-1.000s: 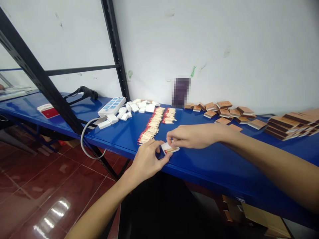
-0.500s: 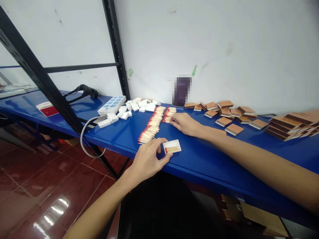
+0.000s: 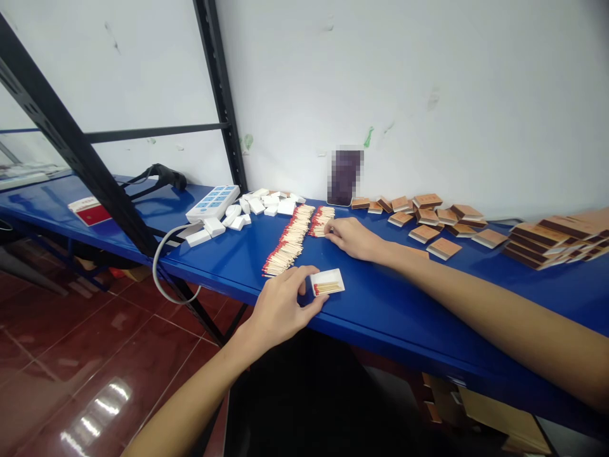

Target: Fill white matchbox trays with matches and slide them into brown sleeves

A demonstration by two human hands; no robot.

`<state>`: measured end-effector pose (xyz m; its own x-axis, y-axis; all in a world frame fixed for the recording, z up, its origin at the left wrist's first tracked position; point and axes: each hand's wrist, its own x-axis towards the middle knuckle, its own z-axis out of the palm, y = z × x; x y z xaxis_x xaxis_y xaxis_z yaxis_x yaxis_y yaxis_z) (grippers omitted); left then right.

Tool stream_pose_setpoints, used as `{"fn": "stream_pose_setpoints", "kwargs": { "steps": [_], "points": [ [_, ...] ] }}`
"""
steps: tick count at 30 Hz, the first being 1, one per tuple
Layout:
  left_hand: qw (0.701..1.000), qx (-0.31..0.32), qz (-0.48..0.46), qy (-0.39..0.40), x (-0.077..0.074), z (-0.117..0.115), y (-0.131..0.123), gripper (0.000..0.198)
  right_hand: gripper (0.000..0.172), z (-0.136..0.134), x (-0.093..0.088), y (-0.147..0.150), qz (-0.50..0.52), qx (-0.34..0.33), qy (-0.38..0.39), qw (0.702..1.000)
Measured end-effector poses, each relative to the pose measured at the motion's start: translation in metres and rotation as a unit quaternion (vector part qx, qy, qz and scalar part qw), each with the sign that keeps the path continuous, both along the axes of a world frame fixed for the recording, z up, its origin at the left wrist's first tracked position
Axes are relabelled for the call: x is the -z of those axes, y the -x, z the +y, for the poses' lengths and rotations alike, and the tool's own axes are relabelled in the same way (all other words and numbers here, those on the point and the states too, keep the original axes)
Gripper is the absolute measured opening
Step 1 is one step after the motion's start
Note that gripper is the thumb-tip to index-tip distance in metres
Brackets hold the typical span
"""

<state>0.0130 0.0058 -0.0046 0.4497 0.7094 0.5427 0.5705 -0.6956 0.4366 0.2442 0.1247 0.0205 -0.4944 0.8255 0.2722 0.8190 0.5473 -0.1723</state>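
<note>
My left hand (image 3: 285, 304) grips the left end of a white matchbox tray (image 3: 333, 277) near the table's front edge, thumb and fingers on its sides. Several red-tipped matches (image 3: 327, 288) lie inside along the near wall. Farther back, my right hand (image 3: 352, 237) has its fingertips pinched together at the near right end of a short row of matches (image 3: 323, 219). Whether a match is between those fingers is hidden. A longer row of matches (image 3: 291, 244) runs beside it on the left, heads mostly to the left.
White matchbox trays (image 3: 257, 205) are heaped beside a power strip (image 3: 214, 204) with a grey cable. Brown matchbox sleeves (image 3: 427, 217) lie scattered right, with stacked matchboxes (image 3: 537, 244) beyond. A pixelated phone (image 3: 345, 178) leans on the wall. A black shelf post (image 3: 80, 139) stands left.
Both hands stay almost where they were, the left on the tray and the right at the short match row. The view has shifted very slightly.
</note>
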Motion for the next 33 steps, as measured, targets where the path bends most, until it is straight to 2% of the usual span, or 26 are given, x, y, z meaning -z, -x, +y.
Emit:
{"fn": "stream_pose_setpoints", "kwargs": {
  "steps": [8, 13, 16, 20, 24, 29, 33],
  "points": [
    [1.000, 0.002, -0.001, 0.003, 0.000, 0.001, 0.000, 0.033, 0.016, -0.003, -0.005, 0.002, -0.005, 0.002, 0.022, 1.000],
    [1.000, -0.002, -0.004, -0.003, 0.003, 0.001, 0.001, 0.033, 0.016, -0.009, -0.015, 0.001, -0.023, -0.015, 0.090, 0.996],
    [1.000, -0.009, -0.005, -0.005, 0.002, 0.001, 0.000, 0.033, 0.020, -0.017, -0.029, 0.000, -0.042, -0.039, 0.135, 0.989],
    [1.000, -0.026, -0.008, -0.001, -0.001, 0.000, -0.001, 0.030, 0.025, -0.037, -0.060, 0.003, -0.035, -0.082, 0.168, 0.982],
    [1.000, -0.023, -0.002, 0.001, -0.002, 0.000, -0.002, 0.028, 0.025, -0.065, -0.084, 0.017, -0.069, -0.135, 0.246, 0.957],
    [1.000, -0.018, 0.009, 0.003, -0.002, 0.001, -0.001, 0.028, 0.020, -0.087, -0.088, 0.036, -0.122, -0.138, 0.280, 0.942],
    [1.000, -0.018, 0.017, 0.004, -0.002, 0.002, -0.001, 0.029, 0.020, -0.082, -0.085, 0.036, -0.081, -0.151, 0.236, 0.956]
  ]
}}
